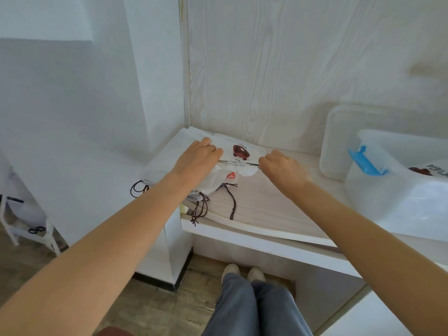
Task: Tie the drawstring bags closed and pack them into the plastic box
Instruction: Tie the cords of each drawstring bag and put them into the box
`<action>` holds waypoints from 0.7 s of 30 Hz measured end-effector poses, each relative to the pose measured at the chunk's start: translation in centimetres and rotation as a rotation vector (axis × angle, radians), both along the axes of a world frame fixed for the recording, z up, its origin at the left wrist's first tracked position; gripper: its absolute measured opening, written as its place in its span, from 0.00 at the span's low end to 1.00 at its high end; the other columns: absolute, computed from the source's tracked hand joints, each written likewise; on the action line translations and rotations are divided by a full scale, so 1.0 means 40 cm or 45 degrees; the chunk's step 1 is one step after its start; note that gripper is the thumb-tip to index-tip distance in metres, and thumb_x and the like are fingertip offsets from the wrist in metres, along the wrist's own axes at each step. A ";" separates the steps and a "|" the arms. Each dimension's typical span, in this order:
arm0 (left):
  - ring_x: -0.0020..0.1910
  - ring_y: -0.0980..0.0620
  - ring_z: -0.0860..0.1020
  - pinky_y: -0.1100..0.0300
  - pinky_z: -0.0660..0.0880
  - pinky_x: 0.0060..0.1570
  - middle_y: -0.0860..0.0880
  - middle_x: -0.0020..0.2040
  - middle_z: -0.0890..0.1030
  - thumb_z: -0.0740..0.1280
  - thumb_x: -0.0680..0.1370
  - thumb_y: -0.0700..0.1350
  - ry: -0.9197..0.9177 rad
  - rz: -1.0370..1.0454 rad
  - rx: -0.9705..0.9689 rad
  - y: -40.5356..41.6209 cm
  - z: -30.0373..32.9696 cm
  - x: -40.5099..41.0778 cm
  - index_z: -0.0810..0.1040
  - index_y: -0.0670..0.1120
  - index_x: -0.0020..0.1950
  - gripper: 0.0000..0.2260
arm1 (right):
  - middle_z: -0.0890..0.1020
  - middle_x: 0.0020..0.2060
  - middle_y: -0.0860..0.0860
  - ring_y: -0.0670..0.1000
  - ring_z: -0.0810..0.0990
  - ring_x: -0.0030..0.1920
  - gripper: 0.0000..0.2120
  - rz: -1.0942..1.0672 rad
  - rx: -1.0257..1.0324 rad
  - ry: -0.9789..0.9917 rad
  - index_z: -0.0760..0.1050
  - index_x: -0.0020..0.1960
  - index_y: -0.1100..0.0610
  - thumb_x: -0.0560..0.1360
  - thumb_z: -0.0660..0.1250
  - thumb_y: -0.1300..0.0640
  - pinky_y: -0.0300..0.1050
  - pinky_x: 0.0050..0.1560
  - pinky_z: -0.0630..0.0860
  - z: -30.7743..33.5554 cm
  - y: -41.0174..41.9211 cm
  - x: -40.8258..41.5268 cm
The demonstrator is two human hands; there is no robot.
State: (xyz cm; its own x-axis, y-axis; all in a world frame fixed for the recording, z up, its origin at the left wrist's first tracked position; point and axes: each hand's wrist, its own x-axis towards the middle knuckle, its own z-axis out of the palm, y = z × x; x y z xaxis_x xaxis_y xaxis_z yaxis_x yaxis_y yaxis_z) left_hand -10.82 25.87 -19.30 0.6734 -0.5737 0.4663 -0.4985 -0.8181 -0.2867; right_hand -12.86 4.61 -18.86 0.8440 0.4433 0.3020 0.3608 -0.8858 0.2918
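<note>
Forearms reach in from the lower corners of the frame toward mid-picture. Left hand [198,157]: fingers [206,143] curled over the left edge of the top drawstring bag [238,151], gripping the cloth. Right hand [282,167]: fingers clenched in a pinch on the dark cord [252,164], which runs taut between both hands.

Bag position: flat on a pile of like bags [194,187] at the left end of the bench [271,204], centre of frame; loose cords [231,200] trail toward the front edge. Plastic box [400,190] stands at the right of the frame, blue latch [366,162] on its rim, one printed bag [429,169] inside.

Assessment: cloth judged thin, light, limp, unlikely to hold shape when lifted. Cord is the sound purchase for closing; the gathered neck appears best for carrying. Fragility: none apparent.
</note>
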 end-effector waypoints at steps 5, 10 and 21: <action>0.45 0.40 0.75 0.53 0.70 0.41 0.41 0.36 0.79 0.68 0.63 0.26 -0.043 0.282 -0.059 0.000 0.008 -0.007 0.76 0.36 0.41 0.11 | 0.75 0.46 0.57 0.57 0.72 0.51 0.07 -0.112 0.100 -0.029 0.70 0.52 0.62 0.77 0.56 0.68 0.47 0.37 0.62 -0.015 -0.024 -0.012; 0.54 0.43 0.71 0.55 0.65 0.48 0.43 0.46 0.80 0.61 0.74 0.32 0.066 0.353 -0.130 -0.023 -0.018 -0.017 0.75 0.40 0.50 0.08 | 0.76 0.40 0.58 0.60 0.75 0.42 0.06 -0.284 0.426 0.006 0.70 0.43 0.61 0.77 0.57 0.64 0.46 0.34 0.64 -0.043 -0.027 -0.008; 0.38 0.55 0.76 0.72 0.69 0.38 0.49 0.40 0.79 0.64 0.75 0.42 0.880 0.118 -1.347 -0.047 0.033 -0.078 0.78 0.43 0.40 0.06 | 0.79 0.44 0.47 0.49 0.73 0.46 0.05 -0.310 1.860 0.915 0.80 0.39 0.55 0.72 0.68 0.58 0.44 0.40 0.65 0.011 -0.028 -0.063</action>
